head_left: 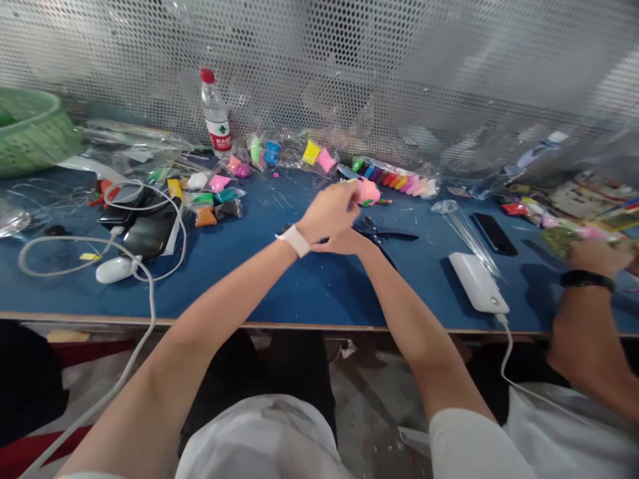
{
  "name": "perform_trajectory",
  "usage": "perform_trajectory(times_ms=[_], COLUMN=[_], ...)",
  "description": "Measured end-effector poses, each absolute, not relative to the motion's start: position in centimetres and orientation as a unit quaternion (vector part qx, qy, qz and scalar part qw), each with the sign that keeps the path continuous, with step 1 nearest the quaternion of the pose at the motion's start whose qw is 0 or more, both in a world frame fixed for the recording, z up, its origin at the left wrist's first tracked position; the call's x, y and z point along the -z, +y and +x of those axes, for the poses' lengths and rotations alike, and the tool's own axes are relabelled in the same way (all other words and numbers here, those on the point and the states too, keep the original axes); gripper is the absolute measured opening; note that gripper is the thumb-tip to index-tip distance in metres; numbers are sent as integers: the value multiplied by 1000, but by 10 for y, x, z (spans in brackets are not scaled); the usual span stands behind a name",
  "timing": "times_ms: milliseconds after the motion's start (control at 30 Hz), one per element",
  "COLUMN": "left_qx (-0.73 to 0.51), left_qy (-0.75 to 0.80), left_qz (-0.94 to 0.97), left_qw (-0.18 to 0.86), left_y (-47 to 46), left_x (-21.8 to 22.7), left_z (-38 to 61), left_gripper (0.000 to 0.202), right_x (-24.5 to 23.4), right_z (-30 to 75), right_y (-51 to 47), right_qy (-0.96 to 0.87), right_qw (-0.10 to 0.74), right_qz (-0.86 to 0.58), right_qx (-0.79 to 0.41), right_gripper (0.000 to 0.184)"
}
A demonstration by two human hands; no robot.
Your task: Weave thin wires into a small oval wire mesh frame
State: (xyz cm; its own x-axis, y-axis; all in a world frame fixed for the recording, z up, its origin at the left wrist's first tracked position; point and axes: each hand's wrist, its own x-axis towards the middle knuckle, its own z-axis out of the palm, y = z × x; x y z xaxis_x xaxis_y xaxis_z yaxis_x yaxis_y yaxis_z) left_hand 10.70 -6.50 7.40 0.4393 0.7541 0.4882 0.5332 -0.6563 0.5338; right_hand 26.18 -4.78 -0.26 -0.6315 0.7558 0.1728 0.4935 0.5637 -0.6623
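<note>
My left hand point(330, 209), with a white band at the wrist, is stretched out over the blue table and crosses above my right hand. Its curled fingertips close on a pink clay piece point(369, 191) with green spots. Beneath it lies my right hand point(342, 242), mostly covered, its visible fingers pointing left; whether they grip anything is hidden. Just right of my hands rests a black-handled tool point(384, 231), perhaps pliers. Behind the pink piece stretches a row of coloured clay sticks point(399, 179).
Clay packets point(204, 214) and a power bank with cables point(147, 229) lie left. A water bottle point(217, 116) stands by the perforated metal wall. To the right are a white power bank point(476, 283), a phone point(494, 233) and a co-worker's hand point(594, 256).
</note>
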Motion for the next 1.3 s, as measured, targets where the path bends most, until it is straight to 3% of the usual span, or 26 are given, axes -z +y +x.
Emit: perform_trajectory(times_ms=[167, 267, 367, 800, 1033, 1300], left_qx=[-286, -166, -91, -80, -101, -8], left_qy=[527, 465, 427, 405, 428, 490], left_qz=[781, 850, 885, 899, 894, 872], left_qw=[175, 184, 160, 147, 87, 3], left_y=[57, 89, 102, 111, 103, 81], left_x=[-45, -36, -36, -31, -27, -19], left_z=[56, 3, -37, -59, -36, -21], left_gripper=[27, 35, 27, 15, 19, 31], right_x=[-9, -16, -20, -29, -33, -33], right_z=[257, 256, 257, 257, 255, 267], right_y=[-50, -54, -58, -66, -71, -64], right_qy=[-879, -876, -872, -863, -870, -857], right_qw=[203, 198, 183, 167, 152, 196], right_qz=[-319, -326, -336, -360, -362, -400], right_qx=[-289, -294, -305, -313, -300, -259], right_gripper=[65, 65, 64, 61, 62, 62])
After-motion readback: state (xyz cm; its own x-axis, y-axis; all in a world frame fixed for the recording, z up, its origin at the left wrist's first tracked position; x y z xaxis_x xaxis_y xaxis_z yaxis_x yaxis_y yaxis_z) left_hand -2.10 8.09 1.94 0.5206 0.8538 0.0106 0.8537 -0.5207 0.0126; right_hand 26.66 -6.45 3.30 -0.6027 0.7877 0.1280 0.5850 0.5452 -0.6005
